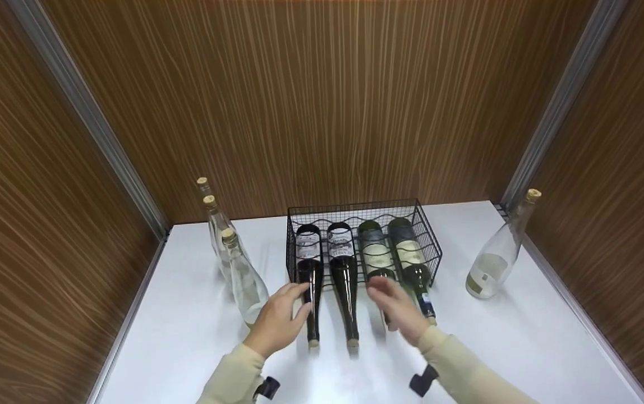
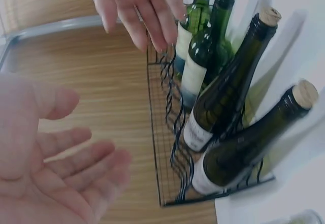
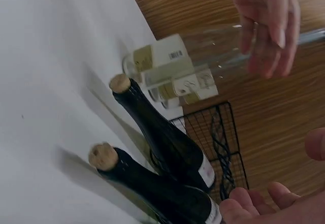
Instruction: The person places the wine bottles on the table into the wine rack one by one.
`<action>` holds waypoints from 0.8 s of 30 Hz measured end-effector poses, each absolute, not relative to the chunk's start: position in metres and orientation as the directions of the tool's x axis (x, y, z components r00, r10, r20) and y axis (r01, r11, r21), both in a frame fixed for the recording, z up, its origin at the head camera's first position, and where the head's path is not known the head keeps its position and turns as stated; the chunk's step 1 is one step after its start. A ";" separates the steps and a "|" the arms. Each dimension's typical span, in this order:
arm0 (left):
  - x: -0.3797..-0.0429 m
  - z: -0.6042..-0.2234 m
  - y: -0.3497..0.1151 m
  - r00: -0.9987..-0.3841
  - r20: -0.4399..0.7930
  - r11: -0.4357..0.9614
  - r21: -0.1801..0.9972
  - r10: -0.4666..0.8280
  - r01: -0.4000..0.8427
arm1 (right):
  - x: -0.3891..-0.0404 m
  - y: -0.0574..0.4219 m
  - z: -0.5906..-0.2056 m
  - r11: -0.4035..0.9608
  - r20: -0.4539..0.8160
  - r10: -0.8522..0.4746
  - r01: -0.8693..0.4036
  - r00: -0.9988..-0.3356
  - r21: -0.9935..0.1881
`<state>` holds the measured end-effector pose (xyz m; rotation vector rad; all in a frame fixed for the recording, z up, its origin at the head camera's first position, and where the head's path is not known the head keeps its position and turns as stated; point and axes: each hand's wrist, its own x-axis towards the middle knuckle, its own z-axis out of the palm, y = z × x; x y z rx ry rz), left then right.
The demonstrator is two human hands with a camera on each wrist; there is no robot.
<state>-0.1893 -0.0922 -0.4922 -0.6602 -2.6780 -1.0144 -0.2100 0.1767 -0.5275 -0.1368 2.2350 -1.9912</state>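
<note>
A black wire rack [image 1: 353,207] holds corked wine bottles lying with their necks toward me. On its left side are two dark bottles, a left one [image 1: 311,270] and an inner one [image 1: 345,280], both with white labels. To the right lie two green bottles with cream labels, an inner one [image 1: 377,255] and an outer one [image 1: 410,252]. My left hand [image 1: 280,320] hovers beside the leftmost neck, fingers relaxed and holding nothing. Over the inner green bottle's neck is my right hand [image 1: 398,307], partly hiding it, its palm empty in the left wrist view.
Several clear corked bottles stand left of the rack, the nearest clear bottle [image 1: 246,280] close to my left hand. Another clear bottle [image 1: 498,255] stands at the right. Wood-grain panels [image 1: 322,101] enclose the white table [image 1: 176,314] at the back and sides.
</note>
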 end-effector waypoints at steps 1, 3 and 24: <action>-0.187 -0.493 -0.097 -0.873 0.350 0.653 0.580 0.341 0.487 | -0.212 0.185 -0.524 0.113 -0.040 -0.139 0.025 -0.990 -0.993; -0.183 -0.496 -0.105 -0.864 0.355 0.627 0.595 0.357 0.503 | -0.215 0.200 -0.518 0.076 -0.024 -0.099 0.017 -0.995 -0.997; -0.177 -0.553 -0.192 -0.990 0.079 0.666 0.734 0.113 0.134 | -0.226 0.285 -0.511 0.057 -0.049 0.052 0.052 -0.997 -0.997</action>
